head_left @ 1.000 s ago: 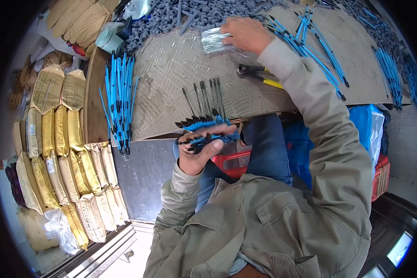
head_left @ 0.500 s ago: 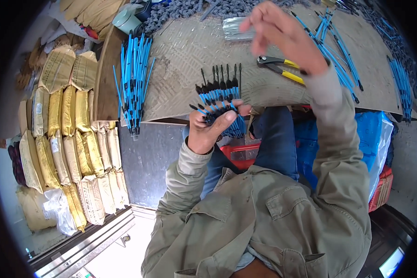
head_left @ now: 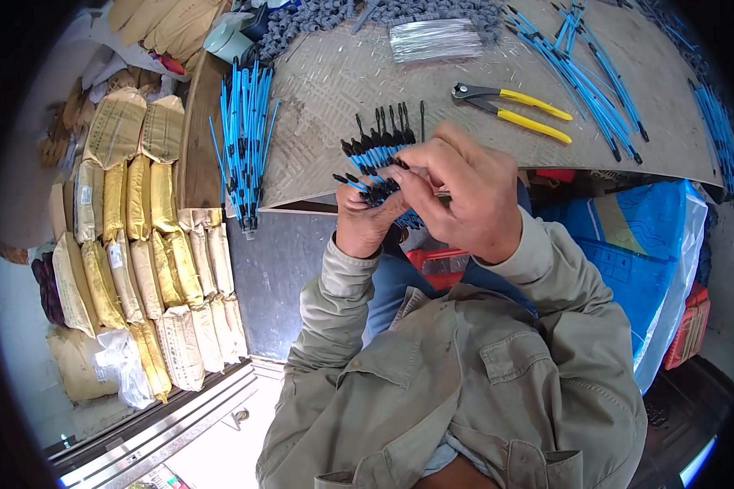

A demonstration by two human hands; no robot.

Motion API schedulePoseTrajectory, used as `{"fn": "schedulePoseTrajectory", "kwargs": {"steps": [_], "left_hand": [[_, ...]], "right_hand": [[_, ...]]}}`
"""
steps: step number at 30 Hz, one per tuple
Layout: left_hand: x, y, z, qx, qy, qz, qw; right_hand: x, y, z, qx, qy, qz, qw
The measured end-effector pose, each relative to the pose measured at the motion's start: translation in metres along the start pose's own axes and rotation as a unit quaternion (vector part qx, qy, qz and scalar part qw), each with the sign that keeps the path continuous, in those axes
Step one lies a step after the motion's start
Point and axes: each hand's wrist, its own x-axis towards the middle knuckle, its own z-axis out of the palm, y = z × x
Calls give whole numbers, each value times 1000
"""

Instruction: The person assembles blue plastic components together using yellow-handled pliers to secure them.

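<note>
My left hand (head_left: 365, 222) is clamped around a bundle of blue black-tipped ties (head_left: 373, 173), tips fanned up and to the left. My right hand (head_left: 465, 196) sits just right of it, fingertips pinched together on the bundle's near end. Both hands hover at the near edge of the metal tread-plate table (head_left: 326, 90). Farther off lie yellow-handled pliers (head_left: 510, 110); to the left, a loose pile of blue ties (head_left: 243, 134). Stacked sacks (head_left: 130, 244) fill the left side.
</note>
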Motion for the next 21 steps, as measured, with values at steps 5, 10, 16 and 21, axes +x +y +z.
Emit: {"fn": "schedulePoseTrajectory", "kwargs": {"steps": [5,10,16,21], "left_hand": [[2,8,8,26,19,-32,999],[4,11,11,30,24,-51,998],[6,15,16,29,24,-46,998],[6,15,17,31,30,-47,998]], "right_hand": [[8,1,-20,12,-34,4,999],[2,11,-35,-13,-55,-25,998],[2,13,-36,-15,-38,-54,998],[4,15,-35,-17,-37,-64,997]]}}
